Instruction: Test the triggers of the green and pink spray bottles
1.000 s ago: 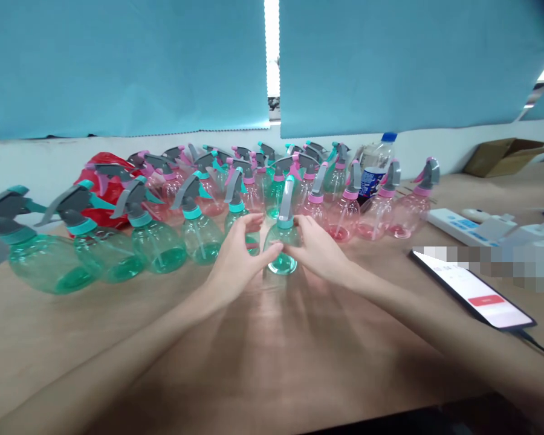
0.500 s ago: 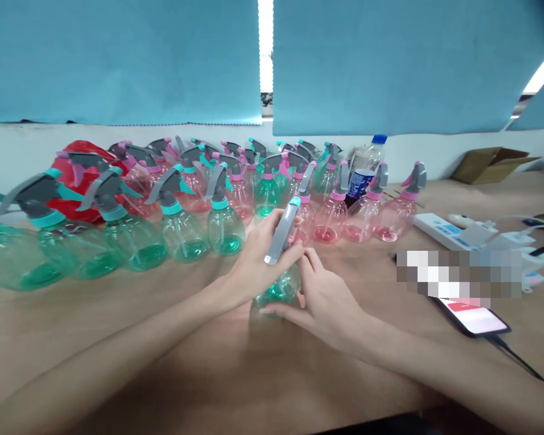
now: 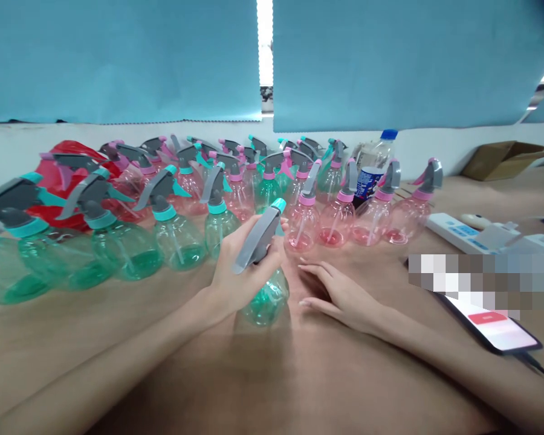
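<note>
A green see-through spray bottle (image 3: 266,300) with a grey and turquoise trigger head is in the middle of the view. My left hand (image 3: 247,260) is wrapped round its neck, just under the head, and partly hides the collar. To the right of the bottle, my right hand (image 3: 338,293) is apart from it, low over the table, fingers stretched out and holding nothing. Behind my left hand a row of green spray bottles (image 3: 181,241) runs off to the left. Pink spray bottles (image 3: 301,226) stand in a row beyond my right hand.
More pink and green spray bottles crowd the back, beside a red plastic bag (image 3: 79,157). A drink bottle with a blue cap (image 3: 388,145) stands behind the pink row. At right are a white power strip (image 3: 457,232), a phone (image 3: 503,326) with a cable, and an open cardboard box (image 3: 503,160).
My right hand has let go of the green spray bottle and moved off to its right, fingers opening. The bottle has shifted slightly left in view with my left hand still round it.
</note>
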